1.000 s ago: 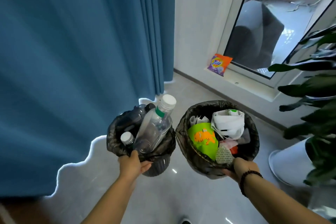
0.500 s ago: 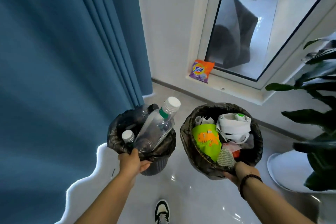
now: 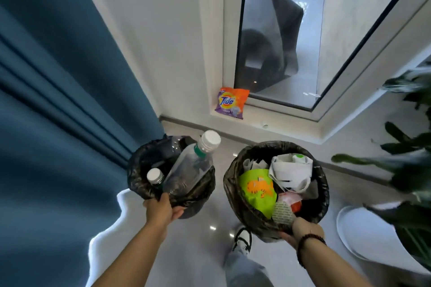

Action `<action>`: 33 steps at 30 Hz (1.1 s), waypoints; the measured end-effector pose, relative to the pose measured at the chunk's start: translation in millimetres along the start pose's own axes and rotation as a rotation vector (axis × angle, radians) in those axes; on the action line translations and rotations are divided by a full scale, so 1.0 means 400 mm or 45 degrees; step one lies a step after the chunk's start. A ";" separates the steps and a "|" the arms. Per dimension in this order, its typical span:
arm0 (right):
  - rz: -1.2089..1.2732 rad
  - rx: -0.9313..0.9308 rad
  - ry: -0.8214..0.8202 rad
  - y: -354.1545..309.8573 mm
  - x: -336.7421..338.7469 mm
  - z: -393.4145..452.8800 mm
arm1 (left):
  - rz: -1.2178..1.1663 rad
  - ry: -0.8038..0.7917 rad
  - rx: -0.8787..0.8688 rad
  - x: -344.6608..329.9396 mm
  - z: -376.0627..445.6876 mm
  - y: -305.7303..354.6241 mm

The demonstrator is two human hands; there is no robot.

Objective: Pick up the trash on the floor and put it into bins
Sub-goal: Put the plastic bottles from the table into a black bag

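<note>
Two bins point(image 3: 140, 177) over glossy floor point(image 3: 205, 251), curtain point(image 3: 58, 100) beside.

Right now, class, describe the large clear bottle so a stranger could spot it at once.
Find the blue curtain, then the black-lined bin beside it, held by the left hand. The large bottle leans out over the rim; its wide white cap and green ring set it apart from the small silver-capped bottle beside it.

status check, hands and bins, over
Left hand grips bottle bin; right hand grips mixed-trash bin. Tide packet on sill ahead. Path open.
</note>
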State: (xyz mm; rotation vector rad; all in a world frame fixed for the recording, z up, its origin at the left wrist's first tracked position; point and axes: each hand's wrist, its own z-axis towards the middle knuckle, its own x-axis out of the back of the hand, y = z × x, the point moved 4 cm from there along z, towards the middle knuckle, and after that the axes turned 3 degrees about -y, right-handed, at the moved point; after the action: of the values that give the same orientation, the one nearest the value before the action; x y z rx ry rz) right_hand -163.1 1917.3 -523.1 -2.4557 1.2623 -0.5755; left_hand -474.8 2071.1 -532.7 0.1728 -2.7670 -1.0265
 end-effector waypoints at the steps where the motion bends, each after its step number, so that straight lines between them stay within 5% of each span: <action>1: 0.011 -0.021 0.006 -0.040 -0.014 0.034 | -0.003 -0.022 0.011 -0.052 0.026 0.018; 15: 0.248 -0.205 0.209 -0.277 -0.180 0.450 | 0.231 0.005 0.004 -0.502 0.398 0.088; 22: 0.493 -0.315 0.201 -0.171 -0.295 0.815 | 0.366 -0.040 -0.026 -0.640 0.692 -0.009; 33: 0.421 -0.392 0.319 -0.081 -0.465 1.135 | 0.392 -0.106 0.024 -0.736 1.028 -0.143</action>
State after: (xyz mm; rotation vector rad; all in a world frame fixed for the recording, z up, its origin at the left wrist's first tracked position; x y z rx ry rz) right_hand -17.4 2132.8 -940.5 -2.3786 1.9400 -0.6520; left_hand -272.4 2339.5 -914.9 -0.2911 -2.7594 -0.9452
